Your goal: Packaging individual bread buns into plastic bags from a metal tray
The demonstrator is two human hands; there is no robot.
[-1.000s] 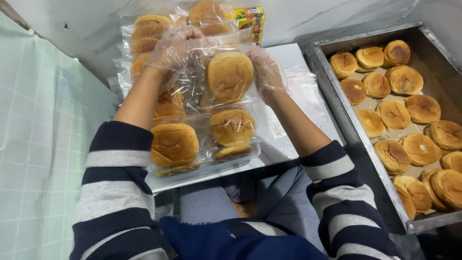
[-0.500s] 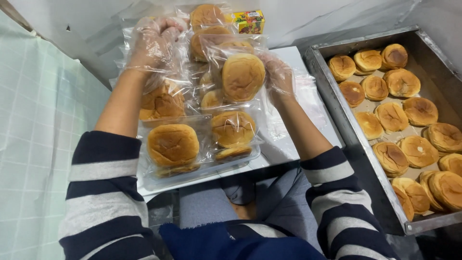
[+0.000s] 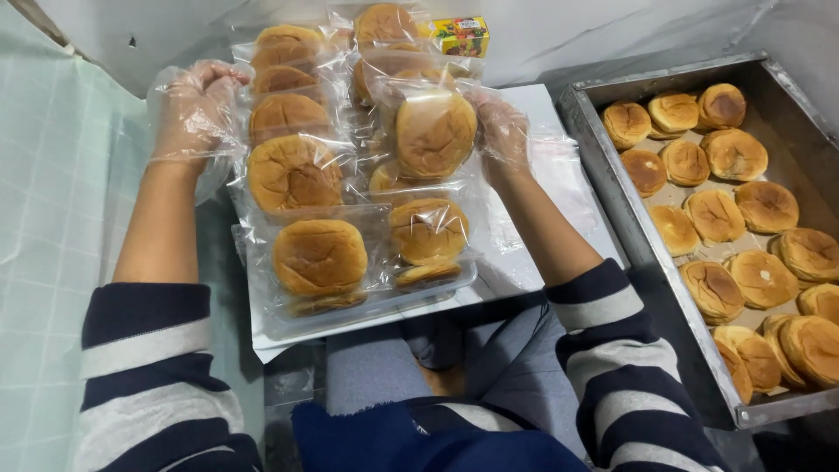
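Right hand [image 3: 500,131] grasps a bagged bun [image 3: 434,133] above the white tray [image 3: 524,262]. Left hand [image 3: 194,112], loosely curled and holding nothing, hovers just left of the tray's bagged rows [image 3: 293,149].

A white board [image 3: 524,271] is lying under both hands, carrying bagged buns [image 3: 319,256]; a metal tray [image 3: 612,192] is sitting beside the right hand [image 3: 501,131].

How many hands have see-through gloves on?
2. The left hand is beside the left column of bagged buns; the right hand holds a bagged bun above the pile. None seem hidden.
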